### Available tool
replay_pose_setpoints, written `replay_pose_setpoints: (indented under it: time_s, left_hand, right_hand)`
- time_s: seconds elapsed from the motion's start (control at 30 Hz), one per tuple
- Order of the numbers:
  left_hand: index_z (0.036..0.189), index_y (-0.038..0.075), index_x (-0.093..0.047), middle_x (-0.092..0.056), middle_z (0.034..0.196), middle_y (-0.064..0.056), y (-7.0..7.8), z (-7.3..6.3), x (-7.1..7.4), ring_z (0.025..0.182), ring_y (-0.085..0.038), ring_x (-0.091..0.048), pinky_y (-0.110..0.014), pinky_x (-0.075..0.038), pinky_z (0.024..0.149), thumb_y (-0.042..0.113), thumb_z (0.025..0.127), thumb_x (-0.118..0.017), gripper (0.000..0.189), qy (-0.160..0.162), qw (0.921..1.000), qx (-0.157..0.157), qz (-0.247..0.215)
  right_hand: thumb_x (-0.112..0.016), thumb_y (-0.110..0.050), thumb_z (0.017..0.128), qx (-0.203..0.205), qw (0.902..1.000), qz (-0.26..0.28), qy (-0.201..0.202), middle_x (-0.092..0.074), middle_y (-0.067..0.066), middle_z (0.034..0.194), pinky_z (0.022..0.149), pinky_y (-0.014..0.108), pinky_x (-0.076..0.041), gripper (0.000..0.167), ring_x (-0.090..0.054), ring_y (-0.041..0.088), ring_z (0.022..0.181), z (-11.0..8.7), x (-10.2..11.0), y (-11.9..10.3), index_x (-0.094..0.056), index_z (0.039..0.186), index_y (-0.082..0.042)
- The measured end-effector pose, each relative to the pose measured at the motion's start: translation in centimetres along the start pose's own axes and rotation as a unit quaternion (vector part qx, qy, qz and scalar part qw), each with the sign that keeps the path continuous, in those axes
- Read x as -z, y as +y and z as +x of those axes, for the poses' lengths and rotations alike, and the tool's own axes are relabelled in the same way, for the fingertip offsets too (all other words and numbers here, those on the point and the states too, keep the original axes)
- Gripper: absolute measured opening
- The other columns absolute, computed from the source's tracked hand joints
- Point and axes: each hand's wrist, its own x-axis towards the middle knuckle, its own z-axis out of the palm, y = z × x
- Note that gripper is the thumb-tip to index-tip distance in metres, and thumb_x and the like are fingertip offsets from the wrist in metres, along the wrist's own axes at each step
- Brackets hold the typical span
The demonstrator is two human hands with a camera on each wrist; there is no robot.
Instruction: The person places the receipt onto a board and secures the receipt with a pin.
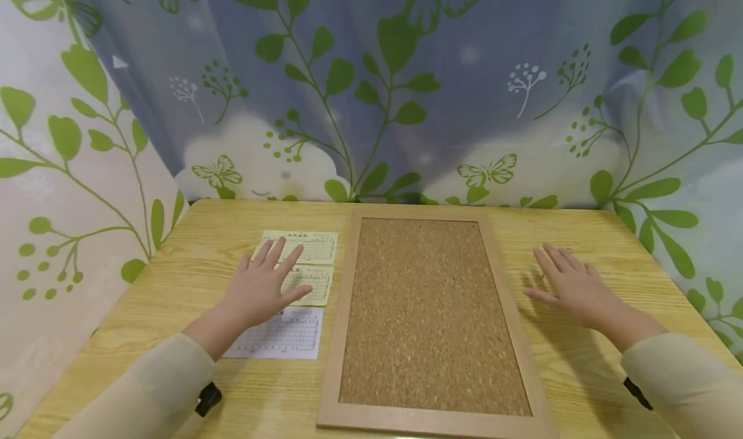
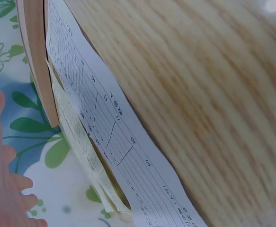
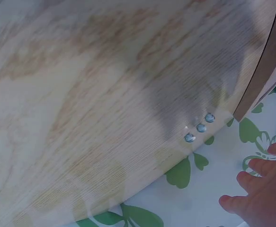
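Note:
My left hand (image 1: 261, 291) hovers with spread fingers above a column of printed paper slips. Two are pale yellow, an upper slip (image 1: 319, 247) and a middle slip (image 1: 318, 287); the lowest is a white slip (image 1: 290, 337). All bear ruled grids, partly covered by the hand and wrist. To their right lies a wood-framed cork board (image 1: 429, 310). Beyond its right side, my right hand (image 1: 571, 291) is held above the table, fingers extended and holding nothing. Three small clear bead-like pieces (image 3: 201, 127) sit in a row near the table's far edge in the right wrist view.
The wood-grain table (image 1: 580, 374) carries everything. A patterned curtain (image 1: 464, 123) with leaves and butterflies hangs behind the far edge and along both sides. The board's raised frame (image 1: 339, 323) borders the slips closely. Dark straps (image 1: 209, 398) show under the sleeves.

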Motion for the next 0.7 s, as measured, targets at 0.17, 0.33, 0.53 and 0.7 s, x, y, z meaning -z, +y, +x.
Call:
replay_pose_setpoints:
  time_s: [0.17,0.33,0.53,0.7]
  left_hand:
    - [0.149,0.015,-0.024,-0.017,0.151,-0.021,-0.2,0.0,-0.2,0.137,-0.041,-0.016,-0.063,-0.016,0.103,0.063,0.090,-0.040,0.079,0.007,1.0000,-0.003,-0.002]
    - [0.149,0.014,-0.024,-0.016,0.152,-0.021,-0.4,-0.1,-0.2,0.137,-0.041,-0.015,-0.062,-0.015,0.104,0.064,0.090,-0.039,0.079,0.006,1.0000,-0.003,-0.007]
    - [0.149,0.014,-0.023,-0.014,0.152,-0.022,-0.4,-0.3,0.0,0.138,-0.041,-0.013,-0.063,-0.016,0.104,0.063,0.090,-0.039,0.079,-0.002,0.9999,-0.001,-0.012]
    - [0.150,0.014,-0.021,-0.012,0.152,-0.022,-0.6,-0.5,0.0,0.137,-0.041,-0.013,-0.063,-0.016,0.103,0.065,0.090,-0.036,0.080,-0.004,0.9998,0.001,-0.018]
  right_hand:
    - [-0.049,-0.053,0.091,0.006,0.9999,-0.012,0.003,-0.016,0.031,0.147,0.094,0.072,-0.014,0.086,-0.015,0.053,0.130,0.0,0.0,-0.5,-0.015,0.147,0.003]
    - [-0.049,-0.052,0.092,0.017,0.9997,-0.013,0.009,-0.016,0.030,0.147,0.094,0.072,-0.014,0.084,-0.017,0.052,0.130,0.1,-0.2,-1.0,-0.017,0.147,0.003]
    - [-0.049,-0.053,0.092,0.029,0.9995,-0.008,0.013,-0.017,0.029,0.148,0.095,0.072,-0.015,0.083,-0.018,0.051,0.130,0.3,-0.3,-1.7,-0.019,0.146,0.003]
    - [-0.048,-0.054,0.092,0.032,0.9994,-0.008,0.009,-0.016,0.027,0.149,0.096,0.071,-0.014,0.084,-0.016,0.049,0.132,0.5,-0.3,-2.5,-0.017,0.147,0.002]
